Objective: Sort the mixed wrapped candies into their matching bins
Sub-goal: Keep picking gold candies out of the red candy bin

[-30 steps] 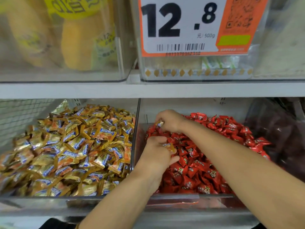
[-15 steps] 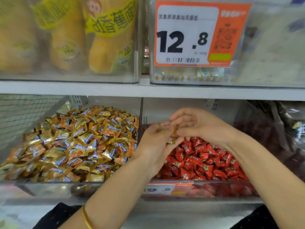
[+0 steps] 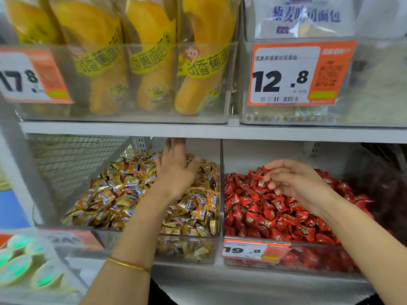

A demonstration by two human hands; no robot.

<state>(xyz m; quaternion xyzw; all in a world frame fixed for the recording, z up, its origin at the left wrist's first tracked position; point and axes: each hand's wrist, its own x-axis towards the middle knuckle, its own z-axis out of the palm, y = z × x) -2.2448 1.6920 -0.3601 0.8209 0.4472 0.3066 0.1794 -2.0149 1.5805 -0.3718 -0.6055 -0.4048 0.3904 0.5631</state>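
Gold candies (image 3: pixel 123 194) beneath left hand (image 3: pixel 176 170), red candies (image 3: pixel 264 212) beneath right hand (image 3: pixel 295 183)

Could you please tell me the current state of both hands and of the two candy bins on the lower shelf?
left hand: open, fingers spread, palm down over the gold candies.
right hand: fingers loosely curled over the red candies, nothing visibly held.
gold candy bin: heaped full, no red wrapper visible.
red candy bin: heaped full, no gold wrapper visible.
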